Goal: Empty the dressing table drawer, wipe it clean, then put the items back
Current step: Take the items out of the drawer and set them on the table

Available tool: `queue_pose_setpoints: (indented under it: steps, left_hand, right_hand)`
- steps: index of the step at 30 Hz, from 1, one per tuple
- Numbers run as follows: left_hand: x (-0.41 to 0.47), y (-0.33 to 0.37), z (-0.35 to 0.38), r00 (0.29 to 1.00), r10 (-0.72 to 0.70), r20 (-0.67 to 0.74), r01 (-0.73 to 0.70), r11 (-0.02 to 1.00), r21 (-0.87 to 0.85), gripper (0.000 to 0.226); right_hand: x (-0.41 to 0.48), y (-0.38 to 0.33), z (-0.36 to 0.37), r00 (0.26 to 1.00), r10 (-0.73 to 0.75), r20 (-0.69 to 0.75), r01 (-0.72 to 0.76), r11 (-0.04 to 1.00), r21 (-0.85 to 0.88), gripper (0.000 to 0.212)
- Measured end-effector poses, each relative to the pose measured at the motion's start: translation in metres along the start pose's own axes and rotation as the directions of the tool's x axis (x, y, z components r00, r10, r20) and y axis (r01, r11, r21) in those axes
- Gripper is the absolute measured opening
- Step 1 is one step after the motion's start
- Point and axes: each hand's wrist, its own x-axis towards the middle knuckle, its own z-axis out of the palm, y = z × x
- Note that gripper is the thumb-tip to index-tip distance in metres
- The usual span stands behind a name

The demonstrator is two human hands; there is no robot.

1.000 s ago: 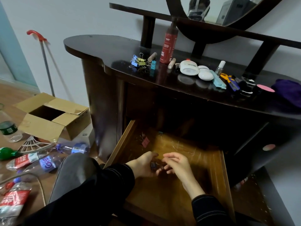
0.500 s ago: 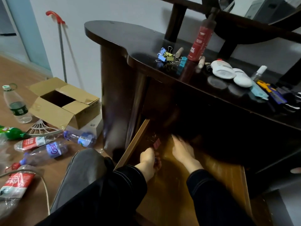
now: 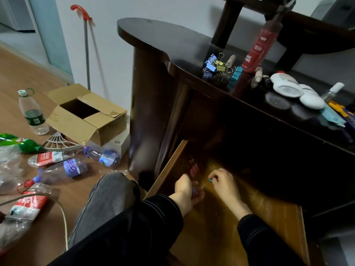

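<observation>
Wall (image 3: 153, 8): plain white, evenly lit. Floor (image 3: 25, 77): warm brown wood-look boards. Far left: pale blue door frame (image 3: 51, 35) running down to the floor. Pole (image 3: 86, 54) with a red handle stands against the wall, just behind an open cardboard box (image 3: 99, 121). Right: dark glossy dressing table (image 3: 169, 37), rounded left end, top catching reflections. Dark mirror supports (image 3: 226, 22) rise from its far side. Near left: plastic bottles (image 3: 63, 170) lying on the floor.

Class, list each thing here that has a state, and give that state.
drawer, pulled open.
cardboard box, flaps open.
clear bottle by the box, upright, capped.
red bottle, upright on the tabletop.
pink clip, lying in the drawer.
left hand, curled round a blue clip.
right hand, pinching a teal clip.
</observation>
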Motion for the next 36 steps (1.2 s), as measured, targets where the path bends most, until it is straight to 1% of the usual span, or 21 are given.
queue_pose_setpoints:
  steps: [1, 3, 4, 5, 6, 9, 11, 13, 15, 16, 19, 21, 22, 24, 26, 28, 31, 33, 34, 36]
  left_hand:
    - [0.0, 0.0, 0.0, 1.0, 0.002, -0.007, -0.002, 1.0, 0.006, 0.033]
    - [0.002, 0.0, 0.0, 1.0, 0.015, -0.023, -0.015, 0.999, 0.029, 0.031]
    - [0.002, 0.0, 0.001, 0.999, 0.015, -0.03, -0.014, 0.999, 0.038, 0.03]
    - [0.001, 0.0, 0.001, 1.0, 0.002, -0.03, -0.001, 0.999, 0.042, 0.029]
    - [-0.001, 0.0, 0.002, 1.0, -0.024, -0.018, 0.024, 0.999, 0.033, 0.029]
    - [-0.006, -0.001, 0.002, 0.995, -0.079, 0.055, 0.079, 0.997, -0.007, 0.029]
    - [-0.005, -0.001, 0.001, 0.997, -0.067, 0.04, 0.067, 0.998, -0.015, 0.025]
    - [-0.003, 0.001, -0.001, 0.999, -0.028, -0.017, 0.028, 1.0, 0.004, 0.022]
    - [-0.002, 0.003, -0.002, 0.996, 0.027, -0.086, -0.024, 0.999, 0.031, 0.025]
    - [-0.001, 0.003, -0.003, 0.993, 0.041, -0.109, -0.037, 0.999, 0.04, 0.026]
    - [0.001, 0.002, -0.005, 0.99, 0.036, -0.135, -0.031, 0.999, 0.041, 0.03]
    - [0.003, 0.003, -0.005, 0.989, 0.032, -0.141, -0.027, 0.999, 0.037, 0.032]
    - [0.004, 0.003, -0.005, 0.989, 0.034, -0.145, -0.029, 0.999, 0.037, 0.033]
    - [0.005, 0.004, -0.004, 0.988, 0.036, -0.151, -0.031, 0.999, 0.035, 0.033]
    - [0.005, 0.003, -0.004, 0.988, 0.036, -0.149, -0.032, 0.999, 0.032, 0.033]
    - [0.004, 0.003, -0.004, 0.988, 0.032, -0.149, -0.029, 0.999, 0.023, 0.032]
    - [0.004, 0.003, -0.002, 0.989, 0.044, -0.14, -0.046, 0.999, -0.008, 0.029]
    - [0.003, 0.003, -0.001, 0.99, 0.046, -0.13, -0.048, 0.999, -0.018, 0.027]
    - [0.002, 0.003, -0.001, 0.992, 0.041, -0.12, -0.043, 0.999, -0.015, 0.027]
    - [0.001, 0.003, -0.002, 0.996, 0.019, -0.09, -0.019, 1.0, -0.003, 0.027]
  right_hand:
    - [-0.01, -0.005, -0.003, 0.998, 0.056, -0.018, -0.053, 0.988, 0.142, 0.016]
    - [-0.031, -0.019, -0.012, 0.988, 0.156, -0.018, -0.134, 0.899, 0.418, 0.017]
    - [-0.041, -0.026, -0.017, 0.985, 0.172, 0.0, -0.148, 0.846, 0.512, 0.018]
    - [-0.05, -0.033, -0.021, 0.987, 0.16, 0.024, -0.145, 0.811, 0.567, 0.017]
    - [-0.057, -0.039, -0.025, 0.99, 0.127, 0.053, -0.134, 0.798, 0.588, 0.016]
    - [-0.065, -0.053, -0.03, 0.993, 0.034, 0.111, -0.092, 0.816, 0.571, 0.015]
    - [-0.057, -0.055, -0.029, 0.994, 0.062, 0.093, -0.105, 0.805, 0.584, 0.019]
    - [-0.038, -0.054, -0.023, 0.991, 0.118, 0.07, -0.137, 0.807, 0.575, 0.024]
    - [-0.015, -0.054, -0.013, 0.987, 0.13, 0.097, -0.16, 0.858, 0.489, 0.028]
    - [-0.003, -0.054, -0.006, 0.984, 0.12, 0.132, -0.166, 0.886, 0.434, 0.035]
    - [0.026, -0.063, 0.013, 0.977, 0.064, 0.204, -0.125, 0.945, 0.302, 0.055]
    - [0.04, -0.071, 0.022, 0.973, 0.044, 0.226, -0.092, 0.973, 0.21, 0.061]
    - [0.045, -0.074, 0.026, 0.973, 0.042, 0.226, -0.078, 0.985, 0.153, 0.059]
    - [0.05, -0.078, 0.029, 0.976, 0.034, 0.213, -0.038, 0.999, 0.015, 0.05]
    - [0.048, -0.078, 0.03, 0.98, 0.007, 0.197, 0.015, 0.994, -0.11, 0.041]
    - [0.039, -0.07, 0.027, 0.981, -0.029, 0.191, 0.062, 0.984, -0.166, 0.04]
    - [0.019, -0.052, 0.019, 0.983, -0.085, 0.163, 0.112, 0.98, -0.167, 0.036]
    - [0.006, -0.04, 0.01, 0.984, -0.083, 0.158, 0.102, 0.988, -0.113, 0.031]
    - [0.0, -0.035, 0.006, 0.985, -0.064, 0.159, 0.074, 0.995, -0.06, 0.029]
    - [-0.012, -0.027, -0.002, 0.987, 0.0, 0.158, -0.02, 0.992, 0.124, 0.026]
